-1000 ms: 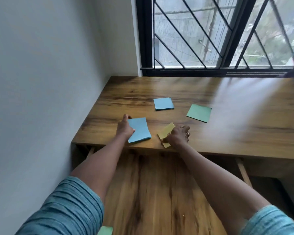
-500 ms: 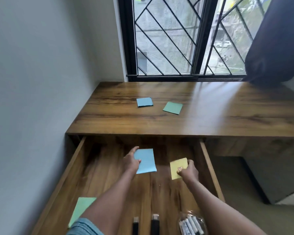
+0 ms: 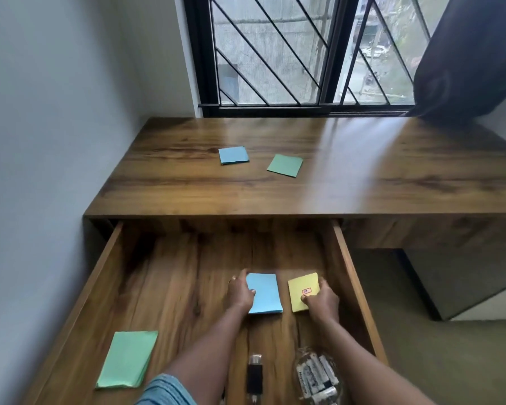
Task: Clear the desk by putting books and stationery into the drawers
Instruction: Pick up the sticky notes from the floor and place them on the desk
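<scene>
- The step in hand is judged to be the setting-down of two pads inside the open drawer [image 3: 170, 276].
- The blue note pad [image 3: 265, 293] is gripped at its left edge by the left hand [image 3: 240, 293], with the thumb laid on the upper face.
- The yellow note pad [image 3: 303, 290] is pinched at its near right corner by the right hand [image 3: 319, 301], also thumb uppermost.
- Both pads are located low over the right half of the drawer floor, just beside each other but apart. It cannot be told whether they already rest on the wood.
- Each pad should be lowered flat until its underside is fully supported, and only then should the fingers be released. If a pad is let go while tilted, the sheets may fan out.
- A gap should be kept from the black marker [image 3: 254, 375] and the clear container [image 3: 316, 375] at the near end of the drawer.
- The blue note pad is a pale rectangle, longer than wide, and appears to be a thin stack.
- The yellow note pad is nearly square and carries a small red-outlined mark by the thumb. The marking is too small to be read.
- A green stack [image 3: 127, 359] is already stored at the near left of the drawer.
- A second blue pad [image 3: 233, 155] and a green pad [image 3: 284, 165] lie near each other on the desk [image 3: 362, 171], so the task is judged unfinished.
</scene>
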Demonstrator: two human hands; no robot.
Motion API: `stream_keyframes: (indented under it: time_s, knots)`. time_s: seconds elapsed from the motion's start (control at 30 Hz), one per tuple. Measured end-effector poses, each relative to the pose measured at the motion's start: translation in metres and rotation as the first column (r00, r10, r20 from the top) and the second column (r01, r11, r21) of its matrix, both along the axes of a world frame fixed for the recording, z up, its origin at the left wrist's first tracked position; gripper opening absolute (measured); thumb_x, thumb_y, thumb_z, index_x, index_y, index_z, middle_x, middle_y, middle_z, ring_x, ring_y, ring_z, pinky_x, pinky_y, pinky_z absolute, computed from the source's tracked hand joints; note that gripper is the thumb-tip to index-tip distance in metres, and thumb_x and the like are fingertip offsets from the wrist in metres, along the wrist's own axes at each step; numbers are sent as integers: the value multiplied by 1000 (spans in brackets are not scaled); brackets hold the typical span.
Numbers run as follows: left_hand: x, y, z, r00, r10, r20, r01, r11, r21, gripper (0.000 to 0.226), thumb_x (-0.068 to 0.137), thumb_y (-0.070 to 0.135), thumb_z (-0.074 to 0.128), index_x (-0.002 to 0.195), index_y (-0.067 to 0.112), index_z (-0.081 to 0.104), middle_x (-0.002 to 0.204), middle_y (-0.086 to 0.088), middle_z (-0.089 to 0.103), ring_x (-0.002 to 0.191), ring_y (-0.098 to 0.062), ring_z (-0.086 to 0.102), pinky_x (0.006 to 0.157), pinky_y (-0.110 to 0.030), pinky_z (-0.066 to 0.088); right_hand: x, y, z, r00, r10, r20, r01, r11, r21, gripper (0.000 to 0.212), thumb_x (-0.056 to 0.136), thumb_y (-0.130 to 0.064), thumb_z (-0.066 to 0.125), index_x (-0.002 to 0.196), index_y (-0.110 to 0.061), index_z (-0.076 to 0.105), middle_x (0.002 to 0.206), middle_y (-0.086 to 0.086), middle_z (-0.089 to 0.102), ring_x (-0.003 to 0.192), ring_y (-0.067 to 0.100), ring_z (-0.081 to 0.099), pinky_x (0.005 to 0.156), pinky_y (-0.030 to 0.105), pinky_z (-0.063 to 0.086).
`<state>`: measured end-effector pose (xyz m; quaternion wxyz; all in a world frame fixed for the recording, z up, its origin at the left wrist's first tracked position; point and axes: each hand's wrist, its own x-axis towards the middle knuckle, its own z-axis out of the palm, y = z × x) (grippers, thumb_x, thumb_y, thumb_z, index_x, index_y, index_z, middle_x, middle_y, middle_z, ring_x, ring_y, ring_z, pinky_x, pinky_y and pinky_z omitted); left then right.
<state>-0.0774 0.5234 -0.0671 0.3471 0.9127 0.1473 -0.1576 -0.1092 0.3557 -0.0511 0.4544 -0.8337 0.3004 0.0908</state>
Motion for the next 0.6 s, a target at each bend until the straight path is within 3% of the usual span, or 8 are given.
stream_keyframes:
  time_s: [0.07,0.13,0.2,0.27,0.4,0.6]
  knots:
    - [-1,-1,-2,1000,10,19,-11,997,71,60,93,19,58,147,18,32,152,-13,24,138,-27,33,109,-29,35,-3,3,-3,998,64,-12,-65,990,-128,59,90,-9,60,143,-9,34,130,14,54,114,22,57,84,26,49]
    - [-4,-3,-6,999,-19,28,16,993,118,66,93,26,58,149,19,25,157,-11,12,144,-27,19,114,-31,28,-8,7,-6,992,121,-37,-127,946,-299,63,94,-13,54,148,-11,24,135,15,47,116,22,53,83,23,45]
    - [-9,-5,-10,995,-98,-1,97,987,127,72,92,36,57,151,22,19,159,-8,3,147,-28,9,117,-34,22,-13,12,-9,981,183,-61,-191,869,-457,62,96,-16,48,150,-14,18,143,17,37,129,27,42,100,31,41]
    - [-16,-7,-16,981,-188,-46,192,971,144,76,90,46,56,151,26,16,160,-3,0,148,-28,3,118,-36,19,-17,14,-15,956,272,-106,-284,781,-556,59,97,-15,44,151,-18,18,151,19,24,141,34,25,114,40,27]
    - [-24,-11,-20,961,-271,-56,277,940,201,76,91,51,50,152,27,13,161,1,-4,148,-28,-5,119,-39,17,-21,14,-26,870,463,-172,-478,704,-525,56,100,-15,35,151,-26,15,159,11,3,147,32,3,119,41,13]
    - [-20,-14,-18,950,-303,-69,311,931,192,75,92,47,50,152,24,12,160,-1,-6,148,-27,-9,119,-40,16,-22,12,-30,870,442,-216,-488,719,-495,58,100,-11,33,152,-25,8,159,12,-2,147,30,-1,118,40,16]
